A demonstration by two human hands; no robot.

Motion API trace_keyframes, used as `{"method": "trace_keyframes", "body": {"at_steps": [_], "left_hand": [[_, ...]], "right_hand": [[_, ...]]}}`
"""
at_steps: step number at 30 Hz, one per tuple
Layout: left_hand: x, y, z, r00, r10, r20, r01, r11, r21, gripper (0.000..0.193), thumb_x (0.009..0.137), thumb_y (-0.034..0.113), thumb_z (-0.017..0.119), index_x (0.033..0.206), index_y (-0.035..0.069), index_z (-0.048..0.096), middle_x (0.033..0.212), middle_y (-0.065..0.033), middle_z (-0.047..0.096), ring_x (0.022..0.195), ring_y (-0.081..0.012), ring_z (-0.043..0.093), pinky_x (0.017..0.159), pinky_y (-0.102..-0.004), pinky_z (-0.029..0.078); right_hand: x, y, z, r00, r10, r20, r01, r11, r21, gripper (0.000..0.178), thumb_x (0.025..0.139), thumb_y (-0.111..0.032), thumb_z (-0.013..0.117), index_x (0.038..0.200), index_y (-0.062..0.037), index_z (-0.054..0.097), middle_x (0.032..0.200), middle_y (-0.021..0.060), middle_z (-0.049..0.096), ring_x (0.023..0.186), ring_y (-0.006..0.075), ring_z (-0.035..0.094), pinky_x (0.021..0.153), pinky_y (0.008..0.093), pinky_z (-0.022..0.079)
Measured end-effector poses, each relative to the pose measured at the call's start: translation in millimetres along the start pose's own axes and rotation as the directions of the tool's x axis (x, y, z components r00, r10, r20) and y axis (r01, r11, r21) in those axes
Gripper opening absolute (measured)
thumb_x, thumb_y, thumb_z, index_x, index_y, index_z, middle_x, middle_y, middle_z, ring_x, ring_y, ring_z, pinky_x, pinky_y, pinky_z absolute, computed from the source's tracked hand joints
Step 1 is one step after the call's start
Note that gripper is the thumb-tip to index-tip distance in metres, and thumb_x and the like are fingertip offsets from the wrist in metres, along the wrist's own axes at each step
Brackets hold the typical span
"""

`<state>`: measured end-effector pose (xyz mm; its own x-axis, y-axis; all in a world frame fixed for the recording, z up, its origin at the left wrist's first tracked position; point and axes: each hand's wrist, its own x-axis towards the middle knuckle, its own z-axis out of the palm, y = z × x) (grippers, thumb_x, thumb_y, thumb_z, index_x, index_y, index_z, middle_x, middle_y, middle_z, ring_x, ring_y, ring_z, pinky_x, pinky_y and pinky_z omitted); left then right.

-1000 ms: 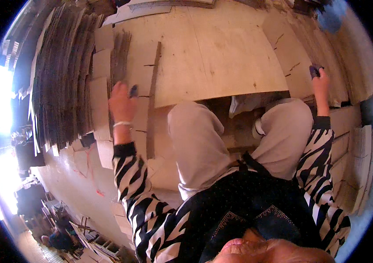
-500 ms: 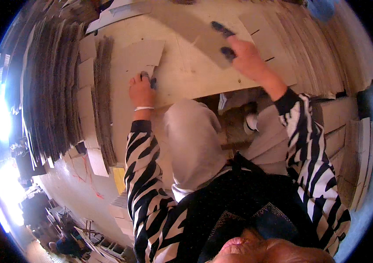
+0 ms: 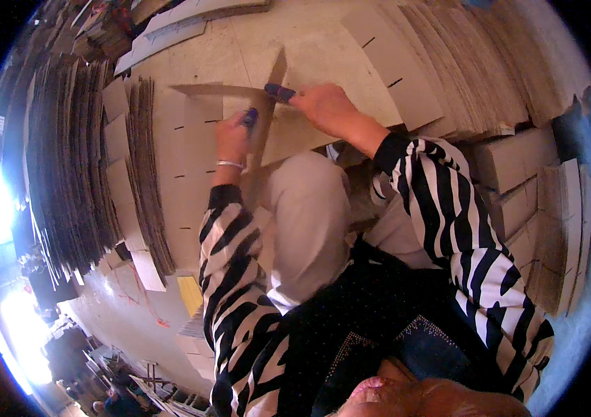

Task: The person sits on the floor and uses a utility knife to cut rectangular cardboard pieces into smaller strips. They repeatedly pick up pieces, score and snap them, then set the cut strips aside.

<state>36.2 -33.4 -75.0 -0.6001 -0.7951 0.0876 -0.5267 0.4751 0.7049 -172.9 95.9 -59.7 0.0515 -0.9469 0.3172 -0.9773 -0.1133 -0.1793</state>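
Two cardboard strips meet at an angle on the wooden board. One cardboard strip (image 3: 215, 90) stretches left; the other strip (image 3: 262, 142) stands on edge, running from far to near. My left hand (image 3: 233, 139) is closed on the near-far strip from its left side, dark covering on the thumb tip. My right hand (image 3: 330, 110) reaches in from the right, its dark-covered fingers pinched where the strips meet. Whether the slots interlock is too blurred to tell. Beneath my left hand lies a flat slotted cardboard sheet (image 3: 194, 160).
The wooden board (image 3: 323, 59) spans the work area over my knees. Tall cardboard stacks stand left (image 3: 73, 160), with a smaller stack (image 3: 148, 160) beside them. A slotted cardboard stack (image 3: 420, 69) lies at right. White-edged sheets (image 3: 184, 24) rest at the far left.
My right hand has moved left across the board to meet my left hand. The cardboard between them now stands on edge, two strips meeting. The whole view has shifted slightly.
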Motion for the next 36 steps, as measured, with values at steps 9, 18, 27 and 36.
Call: {"method": "trace_keyframes", "body": {"at_steps": [9, 18, 27, 36], "left_hand": [[-23, -5, -32, 0.995, 0.066, -0.072, 0.003, 0.713, 0.701, 0.046, 0.077, 0.021, 0.053, 0.119, 0.004, 0.058, 0.134, -0.0163, 0.047, 0.13, -0.036, 0.036, 0.103, -0.051, 0.032], [-115, -31, -12, 0.987, 0.1, 0.123, -0.154, 0.417, 0.896, 0.041, 0.077, 0.028, 0.062, 0.113, 0.009, 0.06, 0.142, -0.0112, 0.039, 0.136, -0.0275, 0.031, 0.104, -0.062, 0.019], [-61, -80, -64, 0.923, -0.335, -0.191, 0.344, 0.939, 0.013, 0.039, 0.076, 0.009, 0.053, 0.113, 0.0, 0.061, 0.089, -0.0155, 0.066, 0.075, -0.0276, 0.063, 0.064, -0.0345, 0.046], [-21, -100, -19, 0.903, -0.328, -0.277, 0.32, 0.944, -0.074, 0.03, 0.083, 0.009, 0.05, 0.107, -0.001, 0.064, 0.078, -0.0052, 0.06, 0.065, -0.0182, 0.055, 0.055, -0.0334, 0.044]], "right_hand": [[-5, 14, -36, 0.947, 0.269, 0.177, -0.278, 0.96, 0.024, 0.032, 0.08, -0.007, 0.054, 0.112, -0.0095, 0.053, 0.085, 0.0155, 0.065, 0.083, 0.0354, 0.064, 0.067, 0.0492, 0.05], [-3, 8, -20, 0.958, 0.239, 0.161, -0.255, 0.963, 0.084, 0.036, 0.077, -0.004, 0.055, 0.113, -0.0079, 0.055, 0.088, 0.0154, 0.065, 0.085, 0.0353, 0.064, 0.069, 0.0472, 0.05], [-7, -30, -17, 0.988, -0.126, -0.086, 0.14, 0.972, 0.191, 0.035, 0.073, -0.005, 0.055, 0.106, -0.0119, 0.062, 0.086, 0.0098, 0.063, 0.08, 0.0311, 0.062, 0.065, 0.0435, 0.051], [-4, -19, -13, 1.0, -0.014, -0.005, 0.014, 0.998, 0.061, 0.024, 0.082, -0.011, 0.053, 0.103, -0.0157, 0.064, 0.084, 0.0077, 0.063, 0.08, 0.0287, 0.064, 0.063, 0.0414, 0.051]]}}
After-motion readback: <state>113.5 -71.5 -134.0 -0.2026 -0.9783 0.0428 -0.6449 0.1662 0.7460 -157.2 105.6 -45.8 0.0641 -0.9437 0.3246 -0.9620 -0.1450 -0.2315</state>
